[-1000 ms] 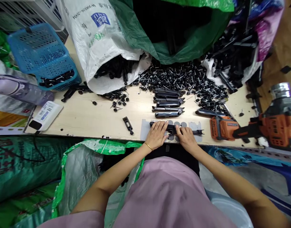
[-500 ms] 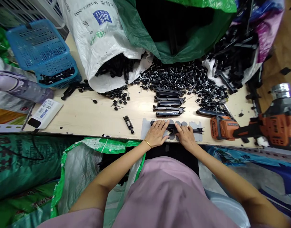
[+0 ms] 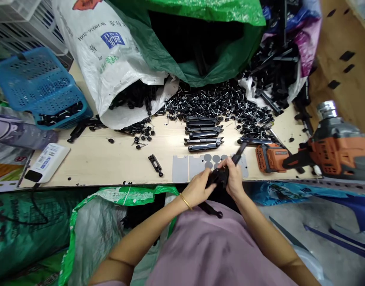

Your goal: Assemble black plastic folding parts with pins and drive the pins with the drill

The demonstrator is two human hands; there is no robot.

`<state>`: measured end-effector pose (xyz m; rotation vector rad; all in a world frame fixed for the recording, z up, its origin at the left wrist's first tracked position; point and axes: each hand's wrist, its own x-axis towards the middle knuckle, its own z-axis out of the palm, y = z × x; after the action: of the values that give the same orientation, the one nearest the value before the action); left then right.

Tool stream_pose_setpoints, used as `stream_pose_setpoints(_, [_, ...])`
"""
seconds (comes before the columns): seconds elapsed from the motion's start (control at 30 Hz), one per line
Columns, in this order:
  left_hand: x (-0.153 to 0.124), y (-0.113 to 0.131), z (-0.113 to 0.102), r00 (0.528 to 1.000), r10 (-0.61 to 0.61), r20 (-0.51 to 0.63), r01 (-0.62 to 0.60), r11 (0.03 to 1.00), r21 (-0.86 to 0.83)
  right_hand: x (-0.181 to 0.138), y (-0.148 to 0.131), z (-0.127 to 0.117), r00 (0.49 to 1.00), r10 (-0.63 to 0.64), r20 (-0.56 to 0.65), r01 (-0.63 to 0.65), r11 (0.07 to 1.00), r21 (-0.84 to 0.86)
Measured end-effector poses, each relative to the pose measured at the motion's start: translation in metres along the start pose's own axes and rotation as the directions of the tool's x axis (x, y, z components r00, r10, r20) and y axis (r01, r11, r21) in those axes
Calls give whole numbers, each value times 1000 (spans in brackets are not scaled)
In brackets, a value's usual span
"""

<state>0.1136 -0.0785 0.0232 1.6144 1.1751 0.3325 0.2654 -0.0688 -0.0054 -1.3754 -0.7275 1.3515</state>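
Observation:
My left hand (image 3: 198,187) and my right hand (image 3: 234,179) are both closed around a long black plastic arm (image 3: 219,177), above the table's front edge. It slants from upper right to lower left, and its lower end hangs over my lap. My fingers hide much of its middle, so its exact kind is unclear. Just beyond my hands, grey flat pads and discs (image 3: 180,168) lie on the table. Behind them a row of several shiny black plastic arms (image 3: 203,147) is laid side by side. A small black forked link (image 3: 155,165) rests to the left.
A heap of black-headed pins (image 3: 200,99) spreads across the back, before a white sack (image 3: 89,63) and a green sack (image 3: 182,71). An orange cordless power tool (image 3: 338,147) lies at right. On the left are a blue basket (image 3: 42,83), a white power strip (image 3: 48,161) and a bottle (image 3: 21,133).
My hands have lifted the black arm off the grey pads and brought it toward me, turning it from level to slanted. The pads and discs are now uncovered. The camera view has shifted slightly.

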Motion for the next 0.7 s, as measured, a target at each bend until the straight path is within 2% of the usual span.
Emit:
stream_pose_setpoints(0.03, [-4, 0, 3, 994, 13, 104, 14, 965, -261, 2, -7, 7, 999, 21, 45, -21, 1000, 2])
stream_pose_setpoints(0.07, [-7, -1, 6, 981, 36, 190, 66, 860, -506, 3, -13, 12, 992, 50, 113, -47, 999, -24])
stream_pose_setpoints(0.1, [-10, -2, 10, 970, 51, 237, 133, 706, -695, 3, -19, 15, 981, 77, 180, -67, 996, -62])
stream_pose_setpoints(0.17, [-13, -5, 19, 974, 17, 226, 200, 408, -891, 0, -27, 19, 973, 63, 223, -34, 990, -134])
stream_pose_setpoints(0.2, [-14, -6, 22, 982, -14, 191, 185, 314, -931, -3, -29, 21, 980, 17, 198, 15, 987, -162])
stream_pose_setpoints(0.23, [-15, -8, 25, 988, -40, 152, 157, 260, -953, -6, -29, 22, 987, -43, 153, 71, 981, -183])
stream_pose_setpoints(0.3, [-16, -9, 26, 992, -65, 105, 118, 261, -958, -13, -27, 25, 986, -157, 60, 166, 960, -225])
stream_pose_setpoints(0.4, [-18, -11, 23, 991, -108, 75, 116, 449, -886, -22, -24, 27, 974, -228, 13, 221, 926, -306])
stream_pose_setpoints(0.47, [-22, -12, 24, 988, -145, 59, 130, 552, -824, -23, -28, 26, 972, -223, 72, 233, 888, -396])
stream_pose_setpoints(0.53, [-27, -13, 29, 985, -163, 54, 137, 550, -824, -21, -37, 25, 967, -180, 178, 246, 835, -492])
stream_pose_setpoints(0.6, [-31, -14, 36, 986, -165, 35, 115, 506, -855, -19, -47, 26, 956, -150, 250, 268, 791, -550])
stream_pose_setpoints(0.7, [-33, -16, 41, 988, -148, -37, 42, 498, -866, -23, -53, 33, 956, -182, 229, 274, 831, -484])
